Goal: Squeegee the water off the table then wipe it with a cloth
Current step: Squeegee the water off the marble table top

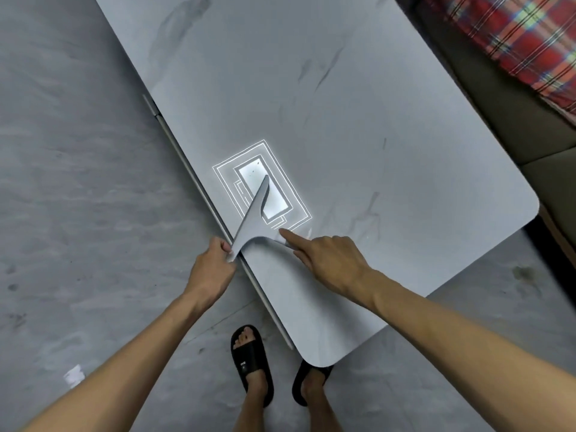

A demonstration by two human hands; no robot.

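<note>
A grey T-shaped squeegee lies on the grey marble-patterned table near its left edge. Its handle points away from me, across a bright lamp reflection. My left hand grips the blade's left end right at the table edge. My right hand pinches the blade's right end, with the index finger stretched out along it and the thumb below. I cannot make out water on the tabletop, and no cloth is in view.
A metal rail runs along the table's left edge. A grey sofa with a red plaid cloth stands at the upper right. My feet in black slippers stand on the grey floor at the table's near corner.
</note>
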